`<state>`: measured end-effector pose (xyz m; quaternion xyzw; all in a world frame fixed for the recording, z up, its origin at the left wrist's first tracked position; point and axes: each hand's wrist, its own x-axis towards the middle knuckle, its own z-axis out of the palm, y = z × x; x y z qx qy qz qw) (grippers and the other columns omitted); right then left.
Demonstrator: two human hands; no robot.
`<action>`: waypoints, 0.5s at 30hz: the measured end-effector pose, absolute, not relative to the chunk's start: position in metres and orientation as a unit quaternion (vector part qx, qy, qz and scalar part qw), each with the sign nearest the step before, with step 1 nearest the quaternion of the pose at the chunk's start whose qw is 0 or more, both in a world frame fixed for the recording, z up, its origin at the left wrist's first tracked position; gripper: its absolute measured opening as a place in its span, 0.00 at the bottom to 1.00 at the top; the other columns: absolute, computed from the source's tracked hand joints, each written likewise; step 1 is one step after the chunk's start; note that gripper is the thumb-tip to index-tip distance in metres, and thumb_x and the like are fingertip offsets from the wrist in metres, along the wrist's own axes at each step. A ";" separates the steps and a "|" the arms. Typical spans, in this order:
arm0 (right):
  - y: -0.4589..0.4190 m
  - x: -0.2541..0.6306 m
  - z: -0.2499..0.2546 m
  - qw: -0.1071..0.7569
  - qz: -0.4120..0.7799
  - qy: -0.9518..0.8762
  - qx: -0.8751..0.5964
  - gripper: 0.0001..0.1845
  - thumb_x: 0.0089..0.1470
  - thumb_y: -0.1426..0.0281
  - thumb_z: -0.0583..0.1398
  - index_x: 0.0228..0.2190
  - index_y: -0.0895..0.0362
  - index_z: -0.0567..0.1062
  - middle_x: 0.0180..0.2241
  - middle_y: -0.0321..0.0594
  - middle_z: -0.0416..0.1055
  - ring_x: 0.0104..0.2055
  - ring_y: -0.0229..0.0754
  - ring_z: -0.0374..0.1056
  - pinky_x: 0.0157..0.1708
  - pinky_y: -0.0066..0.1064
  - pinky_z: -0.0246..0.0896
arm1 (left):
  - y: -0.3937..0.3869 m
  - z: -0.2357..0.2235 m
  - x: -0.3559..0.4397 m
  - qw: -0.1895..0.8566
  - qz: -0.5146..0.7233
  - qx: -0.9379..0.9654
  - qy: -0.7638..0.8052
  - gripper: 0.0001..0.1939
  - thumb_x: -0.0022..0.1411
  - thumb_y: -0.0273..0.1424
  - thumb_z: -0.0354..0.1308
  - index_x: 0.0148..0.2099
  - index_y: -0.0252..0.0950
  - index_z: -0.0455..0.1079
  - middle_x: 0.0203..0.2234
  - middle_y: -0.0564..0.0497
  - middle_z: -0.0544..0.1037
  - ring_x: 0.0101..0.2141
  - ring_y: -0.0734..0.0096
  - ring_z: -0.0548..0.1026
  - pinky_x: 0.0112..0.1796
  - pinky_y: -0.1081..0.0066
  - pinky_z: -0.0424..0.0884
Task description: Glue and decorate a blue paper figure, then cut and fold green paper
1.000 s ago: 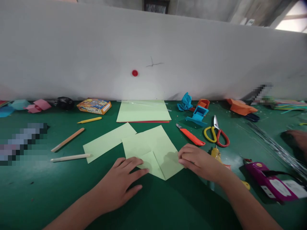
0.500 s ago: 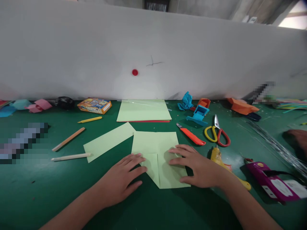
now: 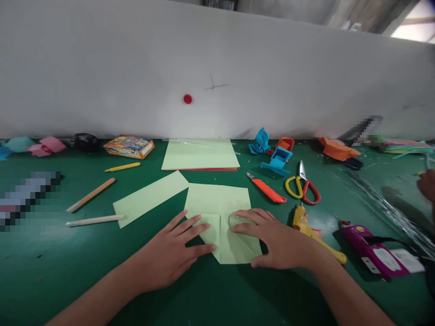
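Note:
A pale green sheet of paper [image 3: 234, 197] lies on the green table in front of me, with a centre crease and its lower left corner folded inward. My left hand [image 3: 170, 256] is open, its spread fingers resting on the folded flap and the left side. Across the crease, my right hand [image 3: 277, 237] lies open on the right half, thumb near the lower right corner. A narrow pale green paper strip [image 3: 151, 198] touches the sheet's upper left corner.
Right of the sheet lie an orange utility knife [image 3: 268, 190], scissors [image 3: 311, 192], a yellow glue gun [image 3: 302, 219] and a purple power strip [image 3: 370, 249]. A paper stack [image 3: 200, 154] lies behind. Pencils [image 3: 91, 194] are at left. Another person's hand [image 3: 426, 184] shows at the right edge.
My left fingers have spread wider, the thumb now on the flap. My right hand has slid slightly left and down. The other person's hand has shifted at the right edge.

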<state>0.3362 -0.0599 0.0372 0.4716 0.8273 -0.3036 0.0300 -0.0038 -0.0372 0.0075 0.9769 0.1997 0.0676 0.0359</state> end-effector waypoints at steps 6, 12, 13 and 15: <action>-0.065 0.333 0.037 0.004 -0.282 0.839 0.465 0.39 0.53 0.59 0.68 0.65 0.43 0.67 0.73 0.42 0.50 0.72 0.64 0.44 0.67 0.62 0.45 | -0.050 0.014 0.007 0.089 0.038 0.979 0.181 0.31 0.70 0.31 0.56 0.73 0.48 0.57 0.72 0.53 0.59 0.70 0.55 0.58 0.70 0.51 0.50; -0.067 0.327 0.028 -0.019 -0.267 0.861 0.432 0.46 0.52 0.55 0.70 0.68 0.37 0.61 0.74 0.42 0.47 0.73 0.70 0.42 0.64 0.70 0.45 | -0.043 0.015 0.002 0.129 0.060 0.968 0.205 0.26 0.71 0.34 0.57 0.68 0.48 0.63 0.69 0.51 0.63 0.69 0.54 0.60 0.69 0.49 0.53; -0.067 0.326 0.027 -0.020 -0.267 0.864 0.427 0.46 0.52 0.54 0.70 0.68 0.36 0.60 0.74 0.42 0.47 0.73 0.71 0.42 0.64 0.71 0.45 | -0.042 0.015 0.000 0.130 0.069 0.966 0.214 0.24 0.71 0.34 0.58 0.67 0.48 0.65 0.69 0.51 0.65 0.69 0.54 0.60 0.69 0.49 0.52; -0.067 0.323 0.027 -0.017 -0.265 0.867 0.423 0.43 0.54 0.53 0.69 0.67 0.36 0.62 0.74 0.42 0.47 0.72 0.71 0.43 0.64 0.71 0.45 | -0.039 0.013 -0.002 0.132 0.080 0.961 0.229 0.19 0.71 0.33 0.57 0.63 0.46 0.69 0.67 0.51 0.67 0.68 0.56 0.61 0.69 0.50 0.52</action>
